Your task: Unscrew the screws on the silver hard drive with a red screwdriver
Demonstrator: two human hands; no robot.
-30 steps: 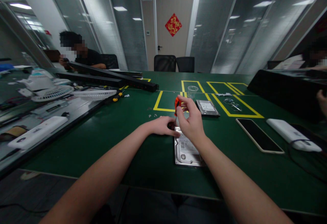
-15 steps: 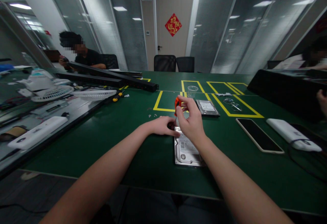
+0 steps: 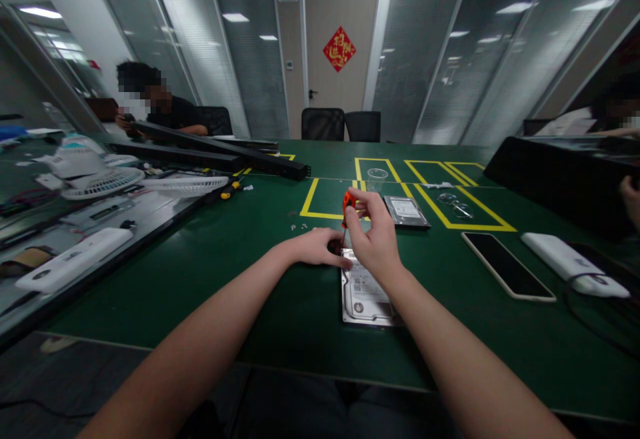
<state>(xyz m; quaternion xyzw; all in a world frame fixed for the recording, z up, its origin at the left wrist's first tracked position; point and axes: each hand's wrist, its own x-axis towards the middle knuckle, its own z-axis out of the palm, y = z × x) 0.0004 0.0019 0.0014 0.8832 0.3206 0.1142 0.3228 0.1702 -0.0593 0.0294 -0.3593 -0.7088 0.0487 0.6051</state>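
A glass partition wall (image 3: 193, 45) is spanning the back of the room, framing a pale wooden door (image 3: 325, 9). A green table (image 3: 280, 312) is filling most of the foreground, its near edge passing beneath both forearms. Bare surface is stretching left of the left forearm (image 3: 245, 295); a narrow strip is separating the hard drive (image 3: 367, 292) from that edge. A black case (image 3: 560, 179) is crowding the right side. The right hand (image 3: 375, 242) is closing around an orange-handled screwdriver (image 3: 349, 202). The left hand (image 3: 317, 245) is resting its thumb on the drive's far left corner; I cannot tell whether its fingers are gripping. The drive is lying flat under the hands, the screwdriver standing nearly upright above that corner. Tiny bits (image 3: 304, 227) are lying beyond the left hand.
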